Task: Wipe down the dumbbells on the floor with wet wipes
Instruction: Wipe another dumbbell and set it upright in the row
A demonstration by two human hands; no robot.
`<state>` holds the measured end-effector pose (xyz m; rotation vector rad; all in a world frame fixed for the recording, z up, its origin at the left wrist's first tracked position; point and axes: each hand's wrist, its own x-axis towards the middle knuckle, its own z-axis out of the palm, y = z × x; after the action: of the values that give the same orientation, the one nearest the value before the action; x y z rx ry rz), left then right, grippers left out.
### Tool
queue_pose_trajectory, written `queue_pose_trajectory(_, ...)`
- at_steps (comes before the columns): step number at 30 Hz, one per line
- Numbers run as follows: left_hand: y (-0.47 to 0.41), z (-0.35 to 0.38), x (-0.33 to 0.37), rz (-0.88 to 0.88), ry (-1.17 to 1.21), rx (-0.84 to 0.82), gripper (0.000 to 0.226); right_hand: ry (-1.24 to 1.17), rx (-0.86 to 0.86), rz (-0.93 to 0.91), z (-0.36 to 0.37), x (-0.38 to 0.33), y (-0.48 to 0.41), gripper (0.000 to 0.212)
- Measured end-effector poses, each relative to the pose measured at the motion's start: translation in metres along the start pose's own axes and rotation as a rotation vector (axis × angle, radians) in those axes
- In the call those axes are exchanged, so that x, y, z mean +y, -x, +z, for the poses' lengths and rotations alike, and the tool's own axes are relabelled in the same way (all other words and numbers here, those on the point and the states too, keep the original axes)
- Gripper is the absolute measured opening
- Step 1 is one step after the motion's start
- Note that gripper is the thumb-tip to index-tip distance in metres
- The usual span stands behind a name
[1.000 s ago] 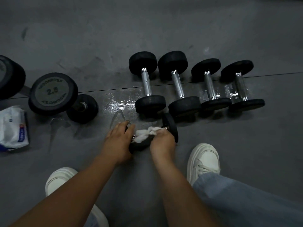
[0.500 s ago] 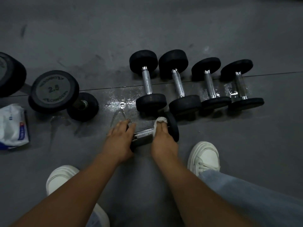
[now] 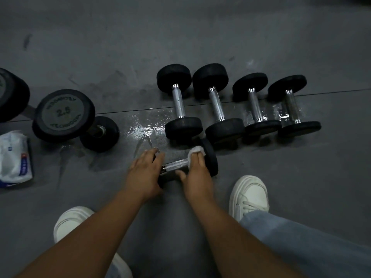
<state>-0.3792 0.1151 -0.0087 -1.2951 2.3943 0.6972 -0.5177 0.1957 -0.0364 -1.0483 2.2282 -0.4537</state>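
A small black dumbbell point(image 3: 210, 155) with a chrome handle lies crosswise on the floor just in front of me. My left hand point(image 3: 145, 171) covers its left head and grips it. My right hand point(image 3: 195, 173) holds a white wet wipe point(image 3: 195, 150) against the right end of the handle, beside the right head, with the thumb under the bar. Behind it, several black dumbbells point(image 3: 178, 103) lie side by side in a row.
A 2.5 dumbbell point(image 3: 64, 115) and part of a larger one point(image 3: 12, 95) lie at the left. A wet wipe pack point(image 3: 14, 159) sits at the left edge. Wet patches point(image 3: 144, 127) shine on the grey floor. My white shoes point(image 3: 249, 195) flank my arms.
My right hand slid the wipe from the middle of the handle toward the right head, baring the chrome bar. My left hand stayed on the left head.
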Motion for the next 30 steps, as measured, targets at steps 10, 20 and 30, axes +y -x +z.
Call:
queue_pose_trajectory(10,-0.004,-0.003,-0.004,0.008,-0.015,-0.016,0.114,-0.198,0.238,-0.125,-0.008,-0.020,-0.011,0.010)
queue_pose_trajectory(20,-0.008,-0.006,-0.005,-0.005,-0.015,-0.061,0.122,-0.159,-0.047,0.032,-0.010,-0.008,-0.005,0.052)
queue_pose_trajectory(30,-0.007,-0.010,-0.003,0.006,-0.009,-0.049,0.117,-0.226,0.059,-0.058,-0.003,0.001,-0.003,0.071)
